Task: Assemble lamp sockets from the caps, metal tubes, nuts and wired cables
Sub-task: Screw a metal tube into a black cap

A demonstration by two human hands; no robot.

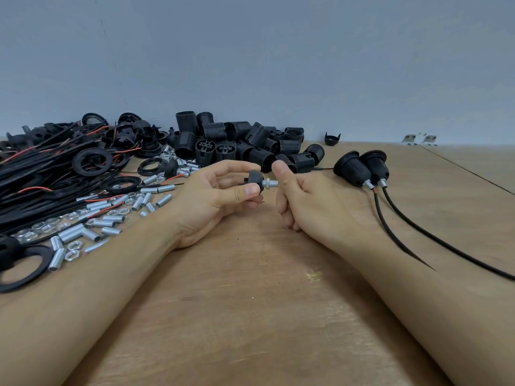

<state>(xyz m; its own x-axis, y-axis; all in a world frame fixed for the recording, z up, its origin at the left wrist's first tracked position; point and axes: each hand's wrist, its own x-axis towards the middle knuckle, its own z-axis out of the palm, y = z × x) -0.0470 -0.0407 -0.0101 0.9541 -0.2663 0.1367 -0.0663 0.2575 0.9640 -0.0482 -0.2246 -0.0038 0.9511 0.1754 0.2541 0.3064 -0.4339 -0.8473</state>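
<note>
My left hand (214, 196) pinches a small black cap (255, 180) between thumb and fingers, above the table's middle. A short threaded metal tube (271, 183) sticks out of the cap to the right, with a nut (266, 184) on it against the cap. My right hand (303, 201) sits just right of the tube, fingers curled, thumb up beside the tube's end; whether it touches the tube is unclear. Two assembled sockets (361, 167) with black cables (434, 240) lie at the right.
Black threaded socket bodies (239, 143) are heaped at the back centre. A tangle of wired cables and black rings (55, 168) fills the left. Loose tubes and nuts (111, 215) are scattered at left front. One lone cap (332, 138) rests by the wall.
</note>
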